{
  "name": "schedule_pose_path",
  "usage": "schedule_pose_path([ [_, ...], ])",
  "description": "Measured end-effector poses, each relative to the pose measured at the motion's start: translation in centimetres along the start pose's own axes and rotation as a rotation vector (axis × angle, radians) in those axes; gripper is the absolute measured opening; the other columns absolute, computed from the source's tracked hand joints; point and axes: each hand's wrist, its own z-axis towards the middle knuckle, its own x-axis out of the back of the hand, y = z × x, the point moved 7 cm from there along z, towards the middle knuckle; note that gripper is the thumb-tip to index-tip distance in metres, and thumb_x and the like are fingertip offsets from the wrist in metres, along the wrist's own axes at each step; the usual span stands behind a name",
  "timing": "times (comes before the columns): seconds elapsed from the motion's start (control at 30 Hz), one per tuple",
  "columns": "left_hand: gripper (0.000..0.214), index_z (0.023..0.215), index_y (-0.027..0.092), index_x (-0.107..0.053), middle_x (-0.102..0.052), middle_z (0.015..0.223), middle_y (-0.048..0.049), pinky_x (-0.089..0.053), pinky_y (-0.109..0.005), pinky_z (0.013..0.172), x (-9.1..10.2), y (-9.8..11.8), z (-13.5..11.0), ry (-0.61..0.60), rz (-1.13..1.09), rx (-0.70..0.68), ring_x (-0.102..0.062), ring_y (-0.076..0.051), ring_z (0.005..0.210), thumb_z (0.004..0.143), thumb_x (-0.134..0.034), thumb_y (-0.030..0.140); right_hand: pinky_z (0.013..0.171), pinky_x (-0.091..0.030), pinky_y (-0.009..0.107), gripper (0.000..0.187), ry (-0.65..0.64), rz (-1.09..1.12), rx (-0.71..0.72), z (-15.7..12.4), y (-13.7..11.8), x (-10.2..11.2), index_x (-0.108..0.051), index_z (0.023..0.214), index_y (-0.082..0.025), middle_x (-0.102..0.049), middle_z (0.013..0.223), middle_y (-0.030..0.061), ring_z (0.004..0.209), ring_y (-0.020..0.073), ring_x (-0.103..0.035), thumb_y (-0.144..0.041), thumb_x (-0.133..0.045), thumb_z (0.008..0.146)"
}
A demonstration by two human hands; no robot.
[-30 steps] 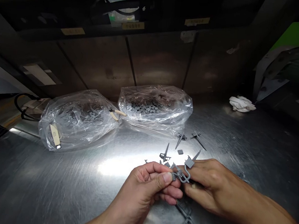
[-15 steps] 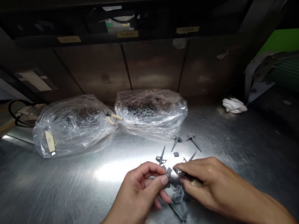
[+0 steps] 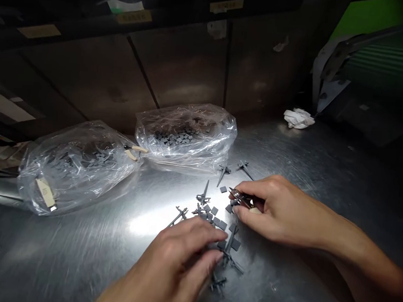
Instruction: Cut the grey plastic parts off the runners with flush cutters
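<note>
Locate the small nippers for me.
In the head view, the small nippers are pinched in the right hand, just above and to the right of the scattered gray plastic pieces on the steel table.

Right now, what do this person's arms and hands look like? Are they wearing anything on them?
The left hand and right hand are bare, with no gloves, and no ring or watch shows. The right forearm is bare too, with no sleeve in view.

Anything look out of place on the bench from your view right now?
Loose grey plastic squares and runner pieces lie scattered on the steel table around the left hand, unlike those bagged in the clear plastic bag. A crumpled white rag also sits at the back.
</note>
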Motion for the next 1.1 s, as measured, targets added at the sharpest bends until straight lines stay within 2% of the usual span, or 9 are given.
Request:
schedule_pose_path([
  [0.13, 0.032, 0.125, 0.026, -0.077, -0.075, 0.109, -0.0128, -0.055, -0.031, 0.082, -2.4, 0.8, 0.4, -0.175, 0.132, -0.068, -0.071, -0.025, 0.094, 0.098, -0.060, 0.025, 0.050, -0.025, 0.029, 0.023, 0.010, 0.000, -0.002, 0.0, 0.1, 0.1, -0.045, 0.063, -0.022, -0.045, 0.050, -0.0055, 0.048, 0.0102, -0.039, -0.020, -0.059, 0.081],
  [0.23, 0.029, 0.115, 0.024, -0.081, -0.073, 0.105, -0.0143, -0.052, -0.031, 0.077, -3.5, 0.3, 0.6, -0.228, 0.156, -0.067, -0.069, -0.025, 0.092, 0.097, -0.059, 0.022, 0.050, -0.025, 0.029, 0.023, 0.007, 0.009, 0.009, -0.1, -0.1, 0.1, -0.045, 0.063, -0.022, -0.045, 0.051, -0.0056, 0.048, 0.0098, -0.038, -0.019, -0.060, 0.080],
  [0.3, 0.027, 0.108, 0.024, -0.083, -0.071, 0.102, -0.0124, -0.051, -0.029, 0.075, -3.2, -0.2, 0.8, -0.178, 0.072, -0.011, -0.067, -0.023, 0.090, 0.097, -0.059, 0.023, 0.049, -0.025, 0.028, 0.021, 0.003, 0.019, 0.012, -0.2, -0.2, 0.3, -0.048, 0.064, -0.022, -0.046, 0.052, -0.0059, 0.048, 0.0097, -0.039, -0.020, -0.060, 0.082],
  [0.5, 0.010, 0.091, 0.022, -0.074, -0.062, 0.073, 0.0011, -0.043, -0.022, 0.062, -0.1, -2.1, 0.8, 0.188, -0.353, 0.317, -0.056, -0.013, 0.066, 0.091, -0.072, 0.031, 0.048, -0.029, 0.026, 0.017, 0.042, 0.144, 0.058, -0.5, -0.9, 0.9, -0.057, 0.068, -0.021, -0.047, 0.055, -0.0070, 0.049, 0.0087, -0.042, -0.021, -0.062, 0.085],
  [0.57, 0.010, 0.092, 0.020, -0.069, -0.063, 0.071, 0.0023, -0.043, -0.022, 0.057, -0.1, -2.6, 0.7, 0.212, -0.535, 0.395, -0.054, -0.011, 0.060, 0.090, -0.072, 0.030, 0.047, -0.030, 0.025, 0.017, 0.032, 0.174, 0.073, -0.5, -1.0, 0.8, -0.058, 0.070, -0.022, -0.046, 0.054, -0.0071, 0.048, 0.0087, -0.041, -0.021, -0.063, 0.086],
  [0.67, 0.011, 0.095, 0.020, -0.062, -0.072, 0.079, -0.0009, -0.049, -0.023, 0.058, -0.3, -3.3, 0.8, 0.209, -0.742, 0.426, -0.064, -0.013, 0.063, 0.092, -0.069, 0.029, 0.046, -0.031, 0.025, 0.016, -0.032, 0.173, 0.090, -0.7, -1.3, 0.1, -0.059, 0.071, -0.022, -0.048, 0.054, -0.0069, 0.047, 0.0092, -0.043, -0.020, -0.062, 0.086],
  [0.8, 0.018, 0.102, 0.019, -0.061, -0.078, 0.088, -0.0056, -0.054, -0.025, 0.071, -0.5, -4.5, 0.5, 0.237, -0.922, 0.475, -0.071, -0.015, 0.073, 0.093, -0.071, 0.031, 0.047, -0.032, 0.026, 0.009, -0.129, 0.166, 0.141, -1.4, -2.2, -1.1, -0.064, 0.075, -0.023, -0.060, 0.061, -0.0040, 0.053, 0.0112, -0.052, -0.018, -0.064, 0.083],
  [0.93, 0.023, 0.100, 0.017, -0.066, -0.079, 0.093, -0.0082, -0.054, -0.026, 0.080, -1.3, -4.7, 0.4, 0.219, -1.074, 0.478, -0.072, -0.015, 0.082, 0.088, -0.079, 0.031, 0.051, -0.033, 0.028, 0.007, -0.163, 0.131, 0.168, -1.8, -3.5, -2.4, -0.065, 0.076, -0.024, -0.064, 0.064, -0.0026, 0.057, 0.0134, -0.056, -0.017, -0.065, 0.079],
  [1.1, 0.023, 0.090, 0.015, -0.075, -0.067, 0.068, 0.0020, -0.044, -0.017, 0.061, -1.6, -4.9, 0.1, 0.294, -1.116, 0.511, -0.055, -0.006, 0.059, 0.076, -0.089, 0.026, 0.058, -0.038, 0.029, 0.010, -0.169, 0.047, 0.092, -1.3, -3.3, -3.4, -0.060, 0.072, -0.023, -0.066, 0.069, -0.0002, 0.065, 0.0167, -0.060, -0.020, -0.062, 0.081],
])
